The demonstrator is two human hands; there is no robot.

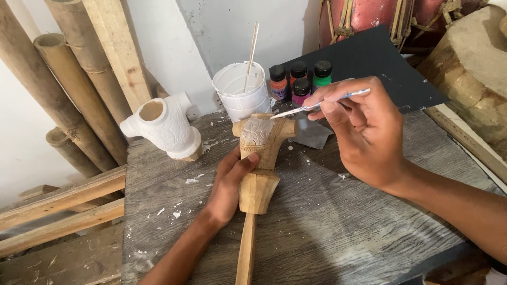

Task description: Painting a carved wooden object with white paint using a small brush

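Under right hand (369, 134): carved handle (260, 158); brush (317, 105) touching.

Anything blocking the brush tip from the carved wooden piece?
Nothing visible. The right hand holds the thin paintbrush, its tip at the top of the carved wooden piece, which the left hand grips. The white paint cup stands behind, out of the way.

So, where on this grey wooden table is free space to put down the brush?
Bare tabletop lies between the carved wooden piece and the right hand, down to the near edge. Another free patch lies below the white painted carving, left of the left hand. The back is crowded: white plastic cup, small paint bottles.
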